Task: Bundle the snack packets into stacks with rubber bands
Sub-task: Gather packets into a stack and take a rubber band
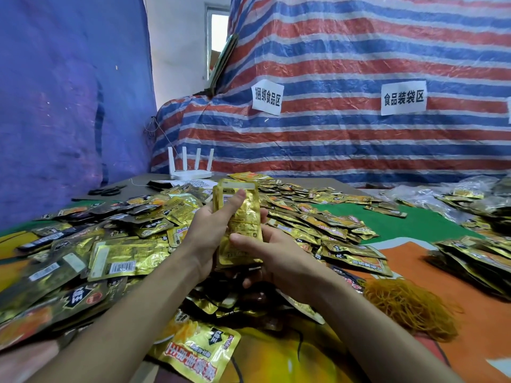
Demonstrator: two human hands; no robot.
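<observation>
Snack packets (240, 217), gathered into a small upright stack, sit at the centre of the frame between a person's two bare hands. The left hand (207, 233) wraps the stack's left edge, thumb laid across the front near the top. The right hand (271, 261) cups the bottom from the right, thumb pressing the lower front.

No band shows around this stack, so it looks to be at the squaring-up step and not yet tied. The pile of rubber bands (409, 308) lies at the lower right, a tangled mustard-yellow nest of thin loops, near the right forearm.

Most of the work appears to be left. Loose packets (110, 252) cover the left and middle of the table, overlapping at all angles. Rows of packets (475, 258) at the right edge look neater, though it cannot be told whether they are banded.

The packets are flat rectangles of crinkled, shiny gold and black foil with printed labels. Under them lies a green and orange cloth (414, 225). Across the upper right is a crumpled striped tarpaulin (359, 64) in red, white and blue.
</observation>
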